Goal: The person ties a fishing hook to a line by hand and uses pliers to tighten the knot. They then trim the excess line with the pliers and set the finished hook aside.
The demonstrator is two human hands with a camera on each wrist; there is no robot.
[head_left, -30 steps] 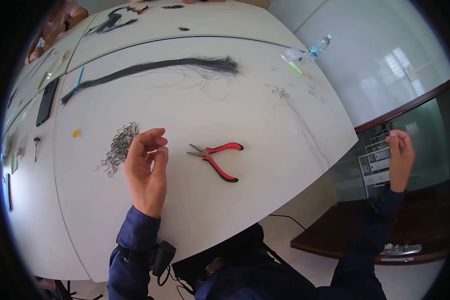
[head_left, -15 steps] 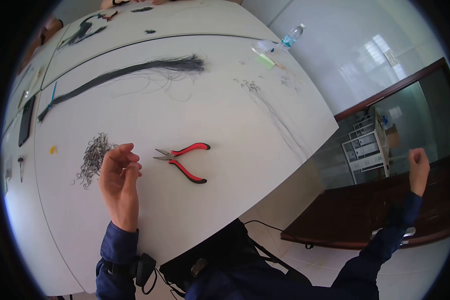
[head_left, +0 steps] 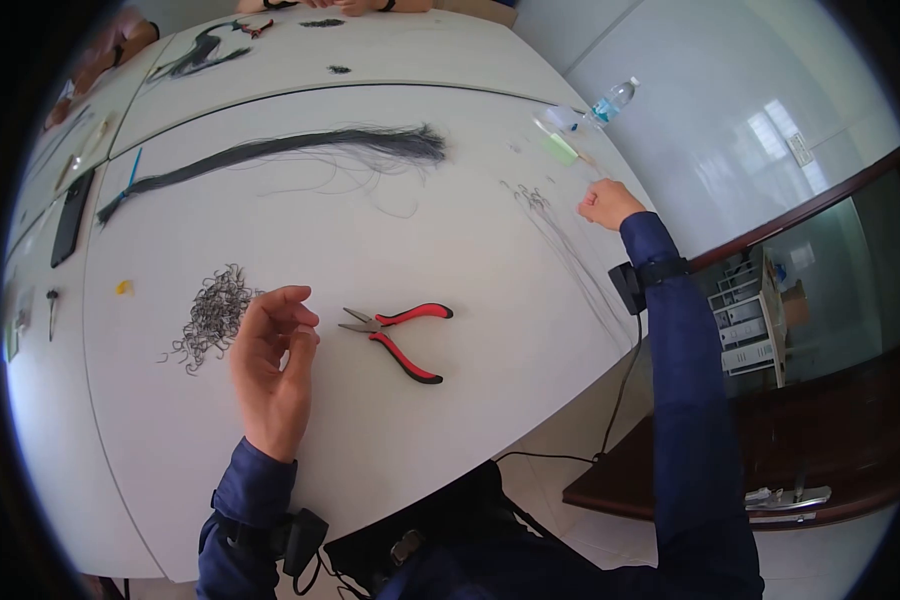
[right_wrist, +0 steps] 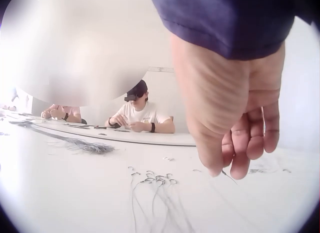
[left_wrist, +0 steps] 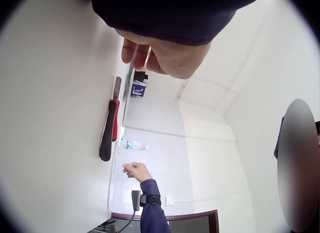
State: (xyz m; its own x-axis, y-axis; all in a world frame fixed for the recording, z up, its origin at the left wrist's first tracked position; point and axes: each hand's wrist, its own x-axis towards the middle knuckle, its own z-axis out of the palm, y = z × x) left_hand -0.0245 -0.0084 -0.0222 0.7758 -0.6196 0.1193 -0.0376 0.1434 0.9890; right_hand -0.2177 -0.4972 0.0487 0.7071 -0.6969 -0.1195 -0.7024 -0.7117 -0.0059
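My left hand (head_left: 275,375) hovers over the table between a pile of fish hooks (head_left: 215,310) and red-and-black pliers (head_left: 395,335). Its fingers are loosely bent, with nothing visible in them. The pliers lie with handles spread and are seen edge-on in the left wrist view. Over the table's right side, my right hand (head_left: 610,203) pinches a small dark hook (right_wrist: 224,173) between thumb and fingertip; most of it is hidden, and a thin line trails from it. Beside that hand lies a cluster of hooks tied to lines (right_wrist: 159,179), their long ends running towards the near edge.
A long bundle of dark strands (head_left: 270,150) with a blue tie lies across the back. A water bottle (head_left: 615,100) and a green-and-white item (head_left: 560,149) sit at the far right corner. At left are a black phone (head_left: 73,218) and a yellow bit (head_left: 125,287). People sit across the table.
My right hand has swung from beyond the table's right edge to over the tied hooks. The left hand keeps its pose by the pile, while the head view shifts.
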